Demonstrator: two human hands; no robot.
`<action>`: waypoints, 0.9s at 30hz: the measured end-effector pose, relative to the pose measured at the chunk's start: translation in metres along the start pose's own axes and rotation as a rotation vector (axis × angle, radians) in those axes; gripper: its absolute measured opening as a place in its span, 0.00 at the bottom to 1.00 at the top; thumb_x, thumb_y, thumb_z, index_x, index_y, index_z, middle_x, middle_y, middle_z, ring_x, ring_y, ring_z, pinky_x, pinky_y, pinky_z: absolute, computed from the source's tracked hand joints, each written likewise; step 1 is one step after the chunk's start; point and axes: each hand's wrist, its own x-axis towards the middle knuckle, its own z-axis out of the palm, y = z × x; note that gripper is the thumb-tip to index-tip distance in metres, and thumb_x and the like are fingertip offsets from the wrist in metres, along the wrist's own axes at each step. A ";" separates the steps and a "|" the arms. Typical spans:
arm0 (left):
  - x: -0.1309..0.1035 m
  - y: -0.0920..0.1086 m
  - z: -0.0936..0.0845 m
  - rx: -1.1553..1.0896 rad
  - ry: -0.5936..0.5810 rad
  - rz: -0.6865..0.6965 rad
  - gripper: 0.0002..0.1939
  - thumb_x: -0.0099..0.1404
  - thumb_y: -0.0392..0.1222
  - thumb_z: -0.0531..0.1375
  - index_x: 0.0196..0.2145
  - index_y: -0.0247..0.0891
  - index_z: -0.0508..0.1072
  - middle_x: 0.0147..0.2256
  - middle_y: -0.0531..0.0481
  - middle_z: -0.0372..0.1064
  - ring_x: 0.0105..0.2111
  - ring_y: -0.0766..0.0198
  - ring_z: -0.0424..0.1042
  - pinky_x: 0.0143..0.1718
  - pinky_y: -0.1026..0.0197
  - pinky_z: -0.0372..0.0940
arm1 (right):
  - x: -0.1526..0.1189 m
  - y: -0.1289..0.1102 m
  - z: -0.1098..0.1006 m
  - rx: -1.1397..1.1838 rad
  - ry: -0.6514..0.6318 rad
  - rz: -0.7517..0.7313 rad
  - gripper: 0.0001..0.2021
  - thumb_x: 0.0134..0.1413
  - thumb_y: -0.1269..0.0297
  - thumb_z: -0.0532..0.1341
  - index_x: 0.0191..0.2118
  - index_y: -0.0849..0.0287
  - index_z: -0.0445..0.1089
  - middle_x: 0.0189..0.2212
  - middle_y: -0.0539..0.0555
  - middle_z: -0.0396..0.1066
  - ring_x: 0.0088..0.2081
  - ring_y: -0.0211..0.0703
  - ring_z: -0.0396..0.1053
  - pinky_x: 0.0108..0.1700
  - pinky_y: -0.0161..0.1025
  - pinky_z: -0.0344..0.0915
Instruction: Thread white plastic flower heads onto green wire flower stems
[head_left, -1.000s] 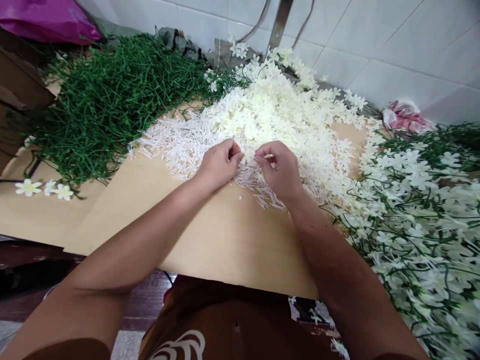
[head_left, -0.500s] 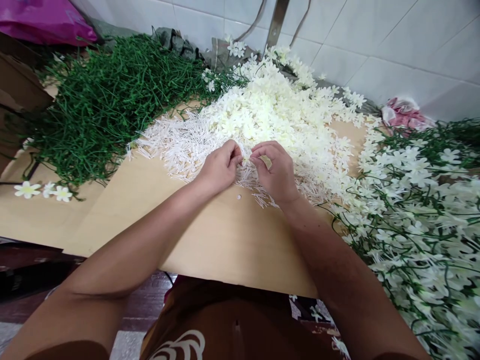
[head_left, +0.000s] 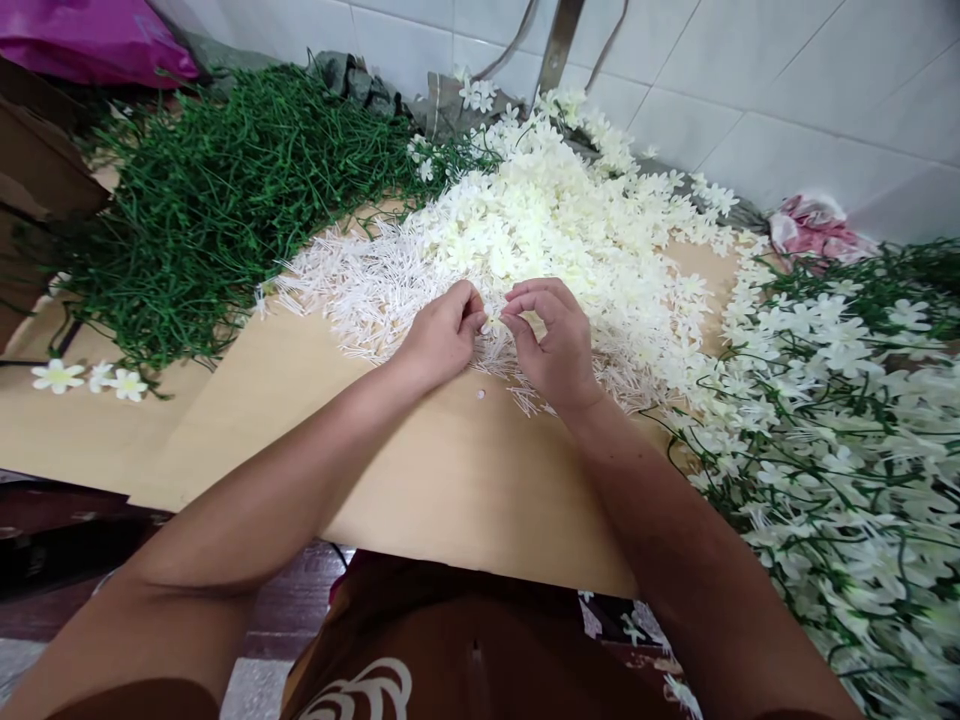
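Observation:
My left hand [head_left: 444,338] is closed in a pinch on a small white artificial flower [head_left: 493,322] with a yellowish centre. Facing it, my right hand [head_left: 556,342] pinches thumb and forefinger together at the flower's edge; what lies between those fingertips is too small to make out. Both hands are over a heap of thin white plastic stamens [head_left: 375,285]. Behind them spreads a large pile of loose cream-white flower heads [head_left: 555,220].
Green plastic stems [head_left: 247,190] are heaped at the left. Finished-looking white flowers on green stems [head_left: 840,460] fill the right side. A tiny white disc [head_left: 481,394] lies on the tan board [head_left: 450,480]. Several flowers [head_left: 58,376] lie at far left; a tiled wall [head_left: 720,80] stands behind.
Both hands keep nearly the same pose around the flower. The whole view has shifted very slightly; nothing else visibly moves.

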 end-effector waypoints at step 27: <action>-0.003 -0.004 0.002 -0.116 -0.058 0.104 0.06 0.59 0.31 0.50 0.28 0.41 0.58 0.26 0.55 0.62 0.28 0.67 0.61 0.31 0.62 0.58 | -0.005 0.004 0.004 0.022 -0.062 0.032 0.06 0.59 0.66 0.56 0.30 0.55 0.64 0.37 0.56 0.71 0.41 0.43 0.69 0.45 0.45 0.68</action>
